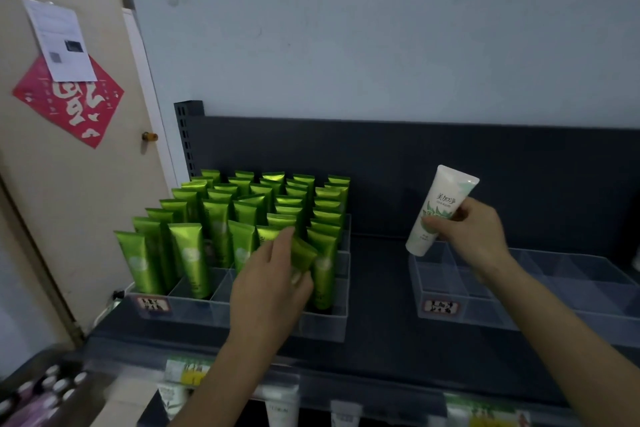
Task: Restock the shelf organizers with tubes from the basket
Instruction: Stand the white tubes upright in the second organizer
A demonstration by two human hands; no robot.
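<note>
A clear organizer [322, 322] on the left of the dark shelf holds several upright green tubes [188, 253]. My left hand [270, 284] reaches into its front row and grips one green tube [303, 255], which is tilted. My right hand [474, 232] holds a white tube [436, 208] with a green leaf print, cap down, above the back left corner of a second clear organizer [450, 314]. The compartments of that organizer that I can see hold nothing. The basket is out of sight.
A dark shelf [381, 288] with a dark back panel runs below a pale wall. A door with a red paper and a white sheet stands at the left. Below the shelf edge hang price labels and more tubes [277, 412]. Small bottles [52, 388] sit at the lower left.
</note>
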